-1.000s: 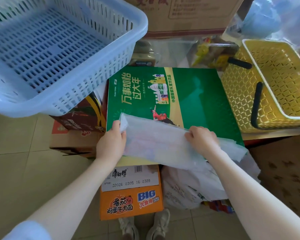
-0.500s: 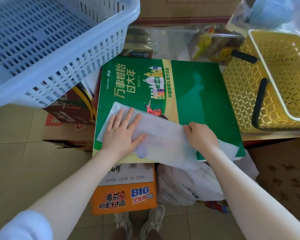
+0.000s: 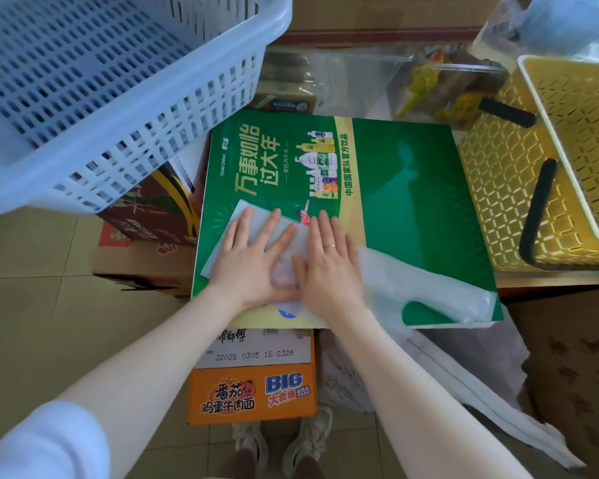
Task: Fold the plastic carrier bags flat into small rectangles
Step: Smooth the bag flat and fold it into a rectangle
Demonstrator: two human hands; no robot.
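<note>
Because the thin, translucent carrier bag [image 3: 388,278] looks featherlight, limp and slippery, we pin it flat on the green box [image 3: 405,188] serving as worktop, our left hand [image 3: 253,257] and right hand [image 3: 329,261] spread open, palms down, gripping nothing; we would pinch its edges. Baskets and cartons crowd close around.

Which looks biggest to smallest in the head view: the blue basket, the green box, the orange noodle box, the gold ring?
1. Blue basket, though it is nearest the camera, so this is unsure.
2. Green box.
3. Orange noodle box, partly hidden.
4. Gold ring.
</note>
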